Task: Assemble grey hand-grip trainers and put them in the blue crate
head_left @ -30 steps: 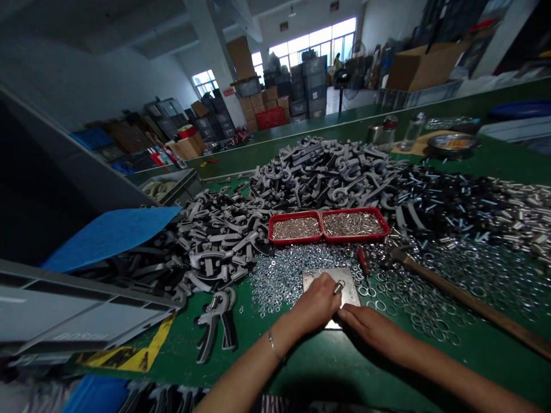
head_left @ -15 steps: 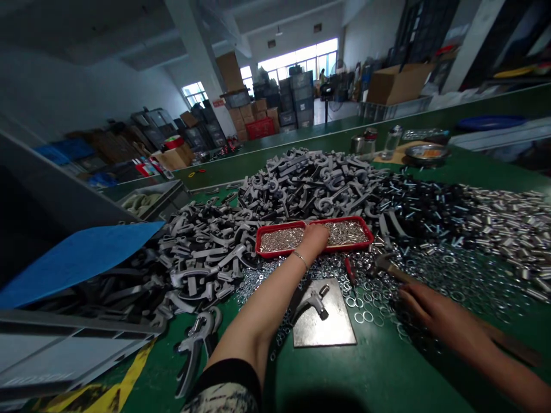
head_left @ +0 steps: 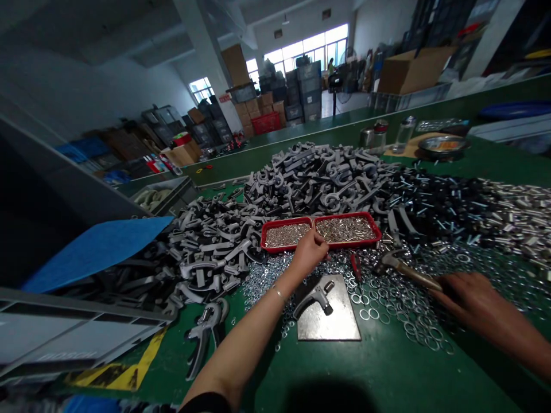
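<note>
While a blue sheet [head_left: 99,249] lay across the gray bin [head_left: 86,332] at far left, 1 gray-and-black clamp [head_left: 198,338] rested on the green table [head_left: 249,376], just beside yellow-and-black tape [head_left: 124,371]. Behind that clamp, gray handles [head_left: 215,246] lay heaped, the mound running back behind 2 red trays of small metal pieces.

The left hand [head_left: 309,252] was at the front of the left tray [head_left: 286,234] and right tray [head_left: 346,228], near where the 2 met. Its fingers curled in toward the thumb; I could not tell whether the tips touched or pinched anything. Nearer the person, 1 clamp part [head_left: 317,297] lay on a square metal plate [head_left: 338,330], its handle end reaching the plate's left edge.

Farther right came a small red-handled tool [head_left: 355,267], loose metal rings [head_left: 408,330], and a hammer [head_left: 402,268], its head toward the trays. The right hand [head_left: 467,295] lay over the hammer's wooden handle, fingers bent downward; their undersides were hidden, so I could not tell how tightly they closed. Silvery cylinders [head_left: 523,221] covered the table at far right.
</note>
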`<move>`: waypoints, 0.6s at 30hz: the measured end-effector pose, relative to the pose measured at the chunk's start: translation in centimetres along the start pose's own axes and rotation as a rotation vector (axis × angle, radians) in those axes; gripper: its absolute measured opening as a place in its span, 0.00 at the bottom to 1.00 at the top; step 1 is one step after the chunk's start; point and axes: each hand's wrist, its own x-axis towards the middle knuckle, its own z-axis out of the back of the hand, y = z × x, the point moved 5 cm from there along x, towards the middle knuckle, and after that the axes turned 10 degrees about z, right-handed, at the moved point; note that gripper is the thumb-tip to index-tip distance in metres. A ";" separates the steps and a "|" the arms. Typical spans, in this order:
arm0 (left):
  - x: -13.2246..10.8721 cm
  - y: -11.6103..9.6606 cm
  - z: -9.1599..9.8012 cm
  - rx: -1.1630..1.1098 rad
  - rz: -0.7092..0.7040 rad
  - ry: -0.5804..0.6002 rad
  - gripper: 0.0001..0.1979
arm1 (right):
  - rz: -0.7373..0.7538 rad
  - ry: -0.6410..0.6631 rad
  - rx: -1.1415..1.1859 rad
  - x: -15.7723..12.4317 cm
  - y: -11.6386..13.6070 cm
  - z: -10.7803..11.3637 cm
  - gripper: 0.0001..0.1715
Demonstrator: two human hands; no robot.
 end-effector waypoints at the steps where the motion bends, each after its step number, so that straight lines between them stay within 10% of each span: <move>1: -1.9 1.0 0.6 -0.025 0.010 0.002 0.06 | -0.026 -0.024 0.041 -0.3 0.3 0.3 0.32; 7: -10.6 5.1 2.8 -0.191 0.098 0.020 0.06 | -0.446 0.137 0.664 -2.0 7.1 -1.0 0.32; 12: -10.5 5.0 0.7 -0.078 0.108 0.063 0.08 | -0.465 0.172 0.952 -0.3 13.6 -2.1 0.27; 18: -9.4 4.6 -1.1 0.205 0.071 0.043 0.10 | -0.546 0.221 1.129 1.2 15.6 -3.6 0.28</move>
